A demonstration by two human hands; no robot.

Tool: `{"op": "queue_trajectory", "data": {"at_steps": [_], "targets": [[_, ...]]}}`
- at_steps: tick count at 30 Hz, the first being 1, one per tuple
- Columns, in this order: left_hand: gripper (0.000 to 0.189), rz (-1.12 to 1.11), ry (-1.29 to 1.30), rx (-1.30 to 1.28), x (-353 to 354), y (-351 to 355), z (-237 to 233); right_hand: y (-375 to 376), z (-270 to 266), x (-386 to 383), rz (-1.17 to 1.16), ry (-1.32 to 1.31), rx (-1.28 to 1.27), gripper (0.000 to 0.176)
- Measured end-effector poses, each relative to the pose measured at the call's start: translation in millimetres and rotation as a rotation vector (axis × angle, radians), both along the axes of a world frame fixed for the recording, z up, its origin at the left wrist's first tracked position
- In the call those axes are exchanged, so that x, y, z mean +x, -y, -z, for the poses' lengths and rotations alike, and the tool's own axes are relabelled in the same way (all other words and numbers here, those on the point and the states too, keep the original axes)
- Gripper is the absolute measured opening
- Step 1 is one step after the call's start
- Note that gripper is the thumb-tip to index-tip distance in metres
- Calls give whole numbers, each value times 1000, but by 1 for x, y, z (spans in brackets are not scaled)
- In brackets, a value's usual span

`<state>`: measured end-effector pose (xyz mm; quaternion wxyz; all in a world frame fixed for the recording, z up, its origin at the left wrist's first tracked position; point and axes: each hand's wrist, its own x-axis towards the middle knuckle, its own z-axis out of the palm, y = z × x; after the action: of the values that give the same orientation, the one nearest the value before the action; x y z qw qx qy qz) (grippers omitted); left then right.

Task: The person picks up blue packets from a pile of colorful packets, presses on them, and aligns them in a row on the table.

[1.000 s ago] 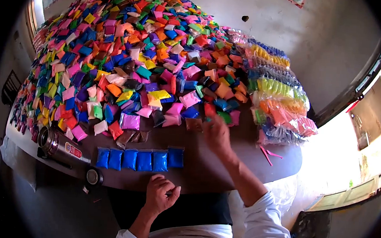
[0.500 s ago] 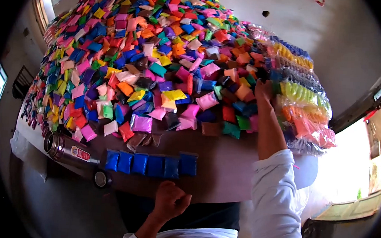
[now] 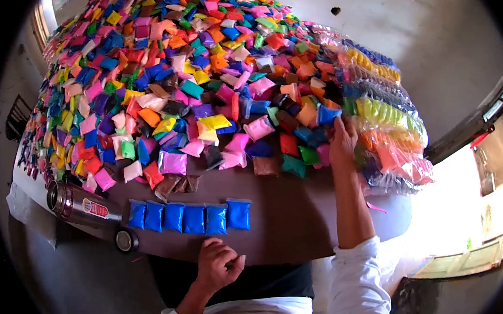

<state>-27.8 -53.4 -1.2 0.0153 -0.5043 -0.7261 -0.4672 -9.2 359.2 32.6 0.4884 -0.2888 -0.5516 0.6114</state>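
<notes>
Six blue packets (image 3: 188,217) lie edge to edge in a row on the brown table (image 3: 294,217), near its front edge; the one at the right end sits slightly higher than the rest. Left hand (image 3: 217,264) rests at the table edge just below the row, apart from it, fingers (image 3: 229,263) curled into the palm in a loose fist; nothing seen held. Right hand (image 3: 343,141) is stretched forward, arm extended, at the right-hand margin of the large pile of coloured packets (image 3: 198,84). Its fingers (image 3: 338,123) are close together and nearly straight, tips touching a single blue packet (image 3: 328,114) in the pile; whether they pinch it or only press on it cannot be told from this angle. Just right of that hand: clear bags of sorted packets (image 3: 389,122) stacked along the table side, yellow-green and orange among them. Far left, a steel flask (image 3: 78,204) lies on its side, with its round cap (image 3: 125,240) just beside it at the table edge.
</notes>
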Motion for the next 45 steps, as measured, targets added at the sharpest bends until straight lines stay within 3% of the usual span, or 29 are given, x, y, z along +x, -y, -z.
{"op": "queue_trajectory", "data": {"at_steps": [2,4,7,9,11,15,18,21,28,30,32,37,39,42,45], "targets": [[22,12,-5,3,0,1,-3,41,-7,25,-205,-68,-244,27],[21,29,15,-8,-1,1,-5,87,-7,46,-289,-7,-315,28],[21,62,24,10,-3,2,-10,159,-13,78,-550,64,-299,29],[23,58,37,-19,-6,4,-11,199,-4,91,-608,159,-235,29],[20,143,97,-77,-8,8,-15,227,5,96,-719,168,-208,29],[22,64,47,-4,-8,13,-4,268,5,92,-939,121,-296,37],[31,52,152,-62,-7,16,0,277,13,89,-948,153,-348,33],[33,72,71,4,-6,12,-9,280,16,87,-923,145,-399,25],[37,110,24,-26,-8,13,-10,274,28,88,-956,133,-206,21],[43,137,163,-82,-10,17,-6,275,22,87,-964,143,-165,21],[42,127,169,-91,-10,16,-3,280,5,84,-898,178,-360,21],[35,104,81,-30,-8,12,-5,273,11,80,-955,200,-359,21],[42,145,103,-139,-7,14,-9,273,15,81,-983,206,-336,21],[44,110,71,-92,-6,14,-5,276,15,81,-931,194,-283,21],[41,41,134,-35,-7,14,2,276,4,80,-929,233,-394,22]]}}
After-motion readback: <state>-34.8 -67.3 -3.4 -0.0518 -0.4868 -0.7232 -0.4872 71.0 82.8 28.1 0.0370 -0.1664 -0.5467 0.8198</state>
